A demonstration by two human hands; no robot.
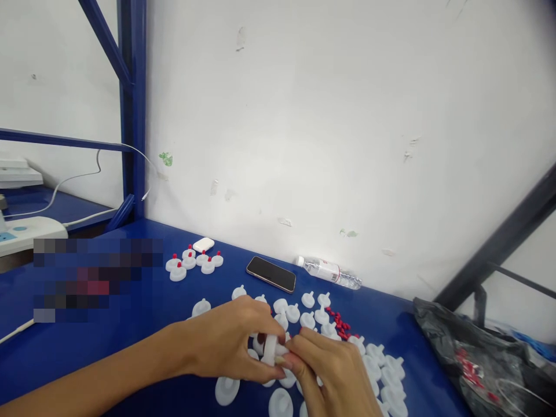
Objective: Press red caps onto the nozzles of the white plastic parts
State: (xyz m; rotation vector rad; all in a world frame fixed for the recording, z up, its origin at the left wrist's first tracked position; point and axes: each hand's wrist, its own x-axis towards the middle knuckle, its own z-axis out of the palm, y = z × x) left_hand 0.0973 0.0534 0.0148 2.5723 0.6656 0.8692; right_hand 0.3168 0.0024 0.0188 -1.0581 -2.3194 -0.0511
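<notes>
Low over the blue table [150, 353], my left hand [228, 339] grips a white round spouted cap [270, 350] by its rim, tilted so that its spout points right. My right hand [336, 370] pinches the spout end between thumb and fingers; whether a small red tip is inside that pinch is hidden. Many more white spouted caps [280, 402] lie around and beneath both hands. Behind my right hand is a loose scatter of small red tips [341, 324]. Farther left stand several white caps with red tips [178, 273] on their spouts.
A phone [271, 274] and a clear plastic bottle [332, 272] lie near the wall. Beside the red-tipped caps is a white case [203, 245]. A black plastic bag [482, 347] with red pieces sits at right. A power strip [35, 231] is at far left.
</notes>
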